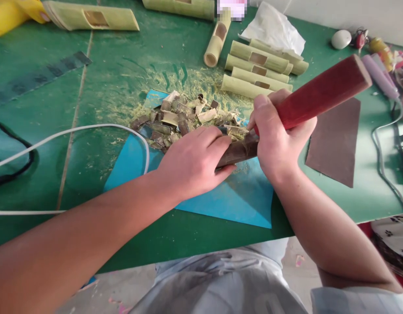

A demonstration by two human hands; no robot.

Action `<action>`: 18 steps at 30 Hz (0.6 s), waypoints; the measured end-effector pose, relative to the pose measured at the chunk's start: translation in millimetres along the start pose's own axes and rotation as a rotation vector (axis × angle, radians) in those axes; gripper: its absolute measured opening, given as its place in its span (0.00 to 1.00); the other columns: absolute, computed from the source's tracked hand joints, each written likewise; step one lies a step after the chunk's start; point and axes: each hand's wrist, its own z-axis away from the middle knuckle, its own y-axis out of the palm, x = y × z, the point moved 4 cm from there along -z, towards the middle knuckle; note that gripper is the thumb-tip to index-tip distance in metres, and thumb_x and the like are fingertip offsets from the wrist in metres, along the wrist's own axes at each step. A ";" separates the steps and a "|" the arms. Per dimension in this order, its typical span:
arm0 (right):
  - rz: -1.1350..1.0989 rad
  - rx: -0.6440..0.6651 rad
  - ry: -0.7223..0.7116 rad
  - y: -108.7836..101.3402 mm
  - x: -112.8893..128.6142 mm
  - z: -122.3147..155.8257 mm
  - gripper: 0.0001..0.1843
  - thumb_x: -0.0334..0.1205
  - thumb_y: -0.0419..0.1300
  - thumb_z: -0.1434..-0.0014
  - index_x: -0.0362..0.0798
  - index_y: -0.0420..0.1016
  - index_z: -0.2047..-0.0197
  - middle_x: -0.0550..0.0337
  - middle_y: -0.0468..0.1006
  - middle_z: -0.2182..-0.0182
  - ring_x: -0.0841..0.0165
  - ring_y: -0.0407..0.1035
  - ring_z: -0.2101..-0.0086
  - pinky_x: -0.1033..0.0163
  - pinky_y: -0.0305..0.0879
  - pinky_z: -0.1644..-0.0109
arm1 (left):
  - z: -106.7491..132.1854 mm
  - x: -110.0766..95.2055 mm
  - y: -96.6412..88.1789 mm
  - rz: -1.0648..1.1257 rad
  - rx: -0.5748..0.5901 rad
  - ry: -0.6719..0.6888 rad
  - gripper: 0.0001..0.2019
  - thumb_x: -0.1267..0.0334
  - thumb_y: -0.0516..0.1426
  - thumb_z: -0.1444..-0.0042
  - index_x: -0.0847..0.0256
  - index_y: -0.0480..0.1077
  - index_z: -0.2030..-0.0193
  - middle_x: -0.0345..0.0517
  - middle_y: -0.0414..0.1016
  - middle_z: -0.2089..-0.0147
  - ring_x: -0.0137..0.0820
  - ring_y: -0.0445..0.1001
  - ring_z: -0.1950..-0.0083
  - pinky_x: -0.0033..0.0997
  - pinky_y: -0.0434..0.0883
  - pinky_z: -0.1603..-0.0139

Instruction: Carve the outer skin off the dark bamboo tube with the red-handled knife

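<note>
My left hand (194, 161) is closed around a dark brown bamboo tube (240, 151), pressing it down over a blue sheet (227, 198). Wrapped in my right hand (275, 139) is a red wooden-handled tool (325, 91), its handle slanting up to the right. The tool's working end meets the right part of the tube and is mostly hidden by my fingers. Just beyond my left hand lies a heap of bamboo chips (183, 114), with yellowish shavings scattered around it.
Several pale green bamboo tubes with cut windows (260, 65) lie behind my right hand. Brown sandpaper-like sheet (335, 144) sits right; white cable (90, 126) loops at left. A yellow-sleeved person's hand (41, 13) touches another bamboo tube (113, 19). White plastic (273, 28) lies at the back.
</note>
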 end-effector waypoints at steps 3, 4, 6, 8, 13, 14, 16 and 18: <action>-0.033 0.002 -0.018 0.1 -0.2 0.6 0.20 0.40 0.63 0.36 0.53 0.61 0.77 0.68 0.64 0.79 0.73 0.60 0.77 0.62 0.63 0.70 | 0.5 -0.9 -1.0 -0.015 0.001 0.023 0.12 0.57 0.59 0.34 0.65 0.75 0.53 0.56 0.79 0.57 0.44 0.79 0.55 0.43 0.78 0.56; -0.031 -0.001 -0.014 0.0 -0.7 0.7 0.20 0.40 0.63 0.36 0.53 0.61 0.78 0.68 0.65 0.80 0.73 0.60 0.77 0.62 0.63 0.70 | 0.8 -1.1 -1.2 -0.019 0.001 0.027 0.12 0.57 0.59 0.34 0.65 0.75 0.53 0.55 0.79 0.57 0.44 0.79 0.55 0.43 0.78 0.56; -0.017 0.000 0.005 -0.1 -2.1 1.2 0.21 0.41 0.63 0.36 0.53 0.61 0.78 0.68 0.65 0.79 0.73 0.60 0.76 0.62 0.64 0.70 | 1.3 -1.4 -1.6 -0.025 -0.008 0.032 0.11 0.58 0.59 0.34 0.64 0.75 0.53 0.55 0.79 0.57 0.43 0.79 0.55 0.43 0.78 0.57; 0.006 0.009 0.024 0.2 -3.4 1.6 0.22 0.44 0.63 0.34 0.53 0.61 0.77 0.67 0.65 0.79 0.72 0.62 0.75 0.61 0.65 0.69 | 1.5 -1.7 -2.1 -0.030 -0.020 0.033 0.11 0.58 0.59 0.34 0.64 0.75 0.53 0.54 0.79 0.58 0.43 0.79 0.56 0.42 0.78 0.57; -0.001 -0.004 0.015 0.1 -3.8 1.4 0.21 0.39 0.64 0.36 0.53 0.60 0.78 0.68 0.62 0.80 0.72 0.61 0.76 0.62 0.62 0.72 | 0.6 -2.8 -2.4 -0.036 -0.030 0.038 0.11 0.58 0.59 0.34 0.66 0.75 0.54 0.56 0.79 0.57 0.43 0.80 0.55 0.42 0.78 0.57; -0.010 -0.011 0.008 0.0 -3.6 1.2 0.21 0.37 0.63 0.37 0.53 0.59 0.78 0.68 0.61 0.80 0.73 0.60 0.77 0.62 0.60 0.73 | 0.3 -3.0 -2.2 -0.038 -0.033 0.040 0.11 0.58 0.59 0.34 0.66 0.75 0.54 0.56 0.80 0.57 0.43 0.80 0.55 0.42 0.78 0.57; -0.013 -0.017 -0.003 0.2 -3.3 0.7 0.22 0.36 0.63 0.37 0.53 0.58 0.79 0.69 0.60 0.80 0.73 0.59 0.77 0.63 0.59 0.73 | -0.1 -3.4 -1.7 -0.045 -0.043 0.047 0.12 0.58 0.59 0.34 0.66 0.75 0.54 0.55 0.80 0.57 0.43 0.80 0.55 0.41 0.78 0.57; -0.010 -0.012 -0.020 0.9 -2.7 0.3 0.23 0.36 0.64 0.37 0.53 0.58 0.79 0.69 0.60 0.80 0.74 0.60 0.77 0.63 0.59 0.73 | -0.2 -3.6 -1.2 -0.051 -0.051 0.051 0.12 0.58 0.59 0.34 0.67 0.75 0.54 0.55 0.80 0.57 0.43 0.80 0.56 0.41 0.78 0.57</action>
